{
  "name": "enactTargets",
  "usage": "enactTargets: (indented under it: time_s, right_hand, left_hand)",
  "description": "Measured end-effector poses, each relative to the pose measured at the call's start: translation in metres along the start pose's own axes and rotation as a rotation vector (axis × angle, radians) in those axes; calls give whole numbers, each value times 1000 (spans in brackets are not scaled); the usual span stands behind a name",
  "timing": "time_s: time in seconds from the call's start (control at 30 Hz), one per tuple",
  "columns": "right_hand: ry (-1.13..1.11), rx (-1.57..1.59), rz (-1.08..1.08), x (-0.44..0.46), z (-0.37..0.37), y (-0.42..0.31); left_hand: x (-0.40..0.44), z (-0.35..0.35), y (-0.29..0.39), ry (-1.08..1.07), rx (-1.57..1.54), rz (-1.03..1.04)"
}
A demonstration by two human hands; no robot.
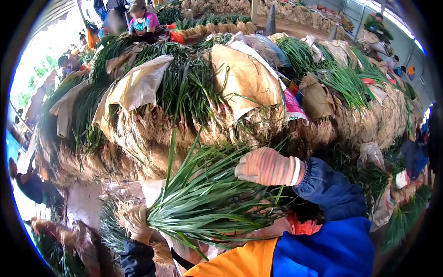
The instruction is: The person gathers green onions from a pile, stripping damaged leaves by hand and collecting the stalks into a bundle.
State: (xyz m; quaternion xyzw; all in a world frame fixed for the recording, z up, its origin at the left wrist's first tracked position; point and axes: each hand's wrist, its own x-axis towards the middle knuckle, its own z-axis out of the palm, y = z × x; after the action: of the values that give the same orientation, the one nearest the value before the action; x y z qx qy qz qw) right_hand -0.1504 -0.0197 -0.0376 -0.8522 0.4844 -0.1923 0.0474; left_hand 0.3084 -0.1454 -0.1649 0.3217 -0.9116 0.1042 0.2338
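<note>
A thick bundle of green onions (207, 198), with long flat leaves, lies across the front of my body, root end to the left. My left hand (137, 224), in a pale glove, is wrapped round the bundle near its roots. Pale stringy roots (124, 210) stick out beside that hand. My right hand (267, 167), in an orange-and-grey striped glove, is over the upper right leaves with its fingers curled together. What lies between those fingertips is hidden.
In front stands a long heap of green onions (184, 87), roots facing me, partly covered by brown sheets (244, 78). Other people work around it, one in a pink-and-blue top (150, 21). More bundles (55, 244) lie at the lower left. Red material (304, 226) shows near my lap.
</note>
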Motion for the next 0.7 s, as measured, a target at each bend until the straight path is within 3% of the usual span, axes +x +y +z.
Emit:
enactTargets:
  time_s: [0.13, 0.2, 0.23, 0.27, 0.33, 0.4, 0.47, 0.53, 0.6, 0.7]
  right_hand:
    - [52, -276, 69, -16, -16, 14]
    - [192, -371, 110, -41, -29, 31]
    - [243, -341, 290, -56, -32, 38]
    - [284, -275, 474, -68, -37, 40]
    - [368, -178, 597, -89, -45, 34]
    - [361, 421, 780, -98, -53, 17]
    - [244, 699, 771, -101, -53, 4]
    - [225, 450, 574, -98, -33, 1]
    - [84, 279, 602, -86, -30, -10]
    - [232, 74, 400, -88, -5, -1]
  left_hand:
    - [3, -5, -1, -17, -18, 24]
    - [4, -6, -4, -14, -26, 27]
    - [4, -6, -5, -12, -37, 26]
    - [4, -5, -5, -12, -44, 28]
    - [4, -3, -7, -7, -56, 28]
    - [5, 0, -6, 1, -63, 31]
    - [6, 0, -6, 14, -67, 60]
    - [9, -5, -2, -29, -36, 33]
    - [12, -6, 0, -24, -49, 44]
    - [11, -4, 3, 36, -38, 38]
